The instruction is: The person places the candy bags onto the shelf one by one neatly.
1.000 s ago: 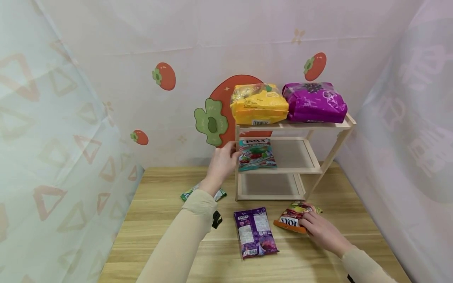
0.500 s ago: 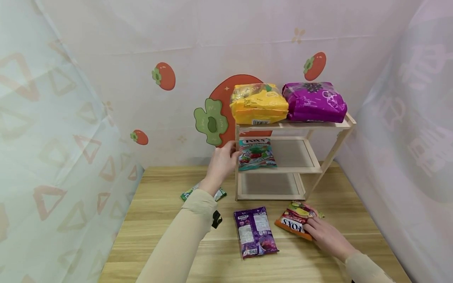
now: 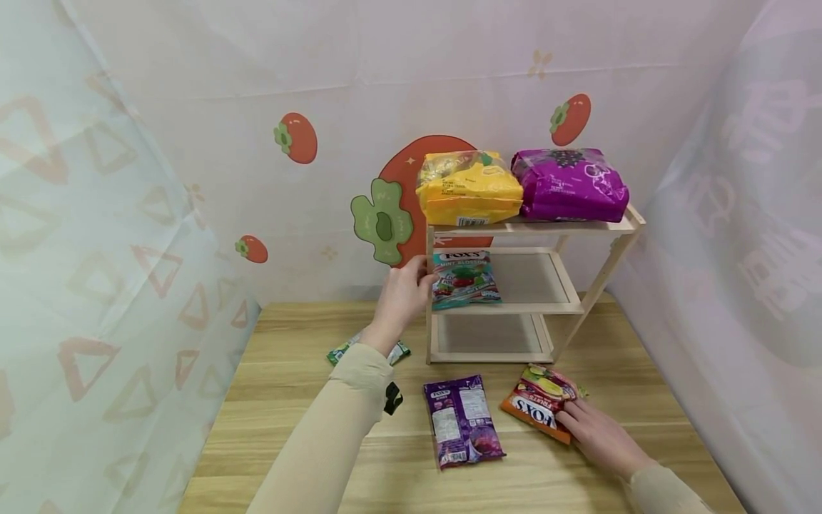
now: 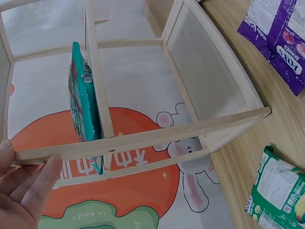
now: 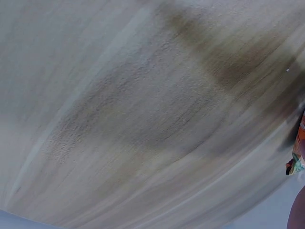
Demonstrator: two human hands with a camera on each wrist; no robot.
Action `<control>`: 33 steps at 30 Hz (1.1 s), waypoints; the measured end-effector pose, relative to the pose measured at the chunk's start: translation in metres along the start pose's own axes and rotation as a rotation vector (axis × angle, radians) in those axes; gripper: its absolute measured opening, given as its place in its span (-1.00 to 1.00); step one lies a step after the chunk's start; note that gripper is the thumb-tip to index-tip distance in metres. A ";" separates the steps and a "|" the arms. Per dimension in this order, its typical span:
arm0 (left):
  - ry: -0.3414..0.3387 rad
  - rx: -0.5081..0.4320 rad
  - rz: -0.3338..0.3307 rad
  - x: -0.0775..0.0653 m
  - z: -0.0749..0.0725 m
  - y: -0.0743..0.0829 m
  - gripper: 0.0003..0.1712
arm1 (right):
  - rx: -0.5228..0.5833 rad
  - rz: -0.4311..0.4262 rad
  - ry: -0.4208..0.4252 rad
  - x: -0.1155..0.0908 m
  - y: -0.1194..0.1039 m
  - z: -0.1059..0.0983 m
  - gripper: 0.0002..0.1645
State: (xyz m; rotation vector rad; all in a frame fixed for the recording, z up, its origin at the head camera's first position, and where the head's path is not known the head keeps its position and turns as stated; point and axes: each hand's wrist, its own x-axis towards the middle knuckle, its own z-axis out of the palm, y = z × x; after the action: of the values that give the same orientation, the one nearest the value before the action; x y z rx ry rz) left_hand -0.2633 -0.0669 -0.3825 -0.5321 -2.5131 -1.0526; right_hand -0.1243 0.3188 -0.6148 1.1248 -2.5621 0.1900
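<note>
My left hand [image 3: 401,296] grips the front left post of a small wooden shelf rack [image 3: 507,308]; in the left wrist view its thumb and fingers are either side of that post. A teal Fox's Mint Blossom candy bag [image 3: 465,280] lies on the middle shelf, beside the hand. My right hand [image 3: 597,432] holds a red and orange Fox's Fruits candy bag [image 3: 539,403] by its right edge, low over the table or on it. The fingertips are partly hidden. Only a corner of that bag [image 5: 300,148] shows in the right wrist view.
A purple Fox's candy bag [image 3: 464,422] lies on the wooden table [image 3: 289,414] before the rack. Behind my left forearm lies a green candy bag [image 3: 399,353]. Yellow [image 3: 472,189] and purple [image 3: 571,187] packs fill the top shelf. Printed cloth [image 3: 321,214] walls surround the table.
My right hand has shifted slightly right and toward me, and the Fox's Fruits bag has turned, with more of its front showing. The left hand stays on the post.
</note>
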 end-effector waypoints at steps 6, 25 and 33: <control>0.001 0.002 -0.006 0.000 -0.001 0.000 -0.85 | 0.038 -0.002 0.014 -0.002 0.002 0.001 -0.71; -0.022 0.011 -0.014 -0.001 -0.002 0.001 -0.80 | -0.002 0.130 -0.028 0.021 0.010 -0.014 -0.47; -0.020 0.012 -0.027 -0.001 -0.002 0.002 -0.84 | 0.031 0.165 -0.082 0.030 0.012 -0.012 -0.31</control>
State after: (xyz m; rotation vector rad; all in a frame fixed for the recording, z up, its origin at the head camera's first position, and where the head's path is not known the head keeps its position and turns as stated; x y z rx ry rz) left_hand -0.2608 -0.0673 -0.3801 -0.5090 -2.5497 -1.0465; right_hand -0.1493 0.3090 -0.5927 0.9502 -2.7345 0.2283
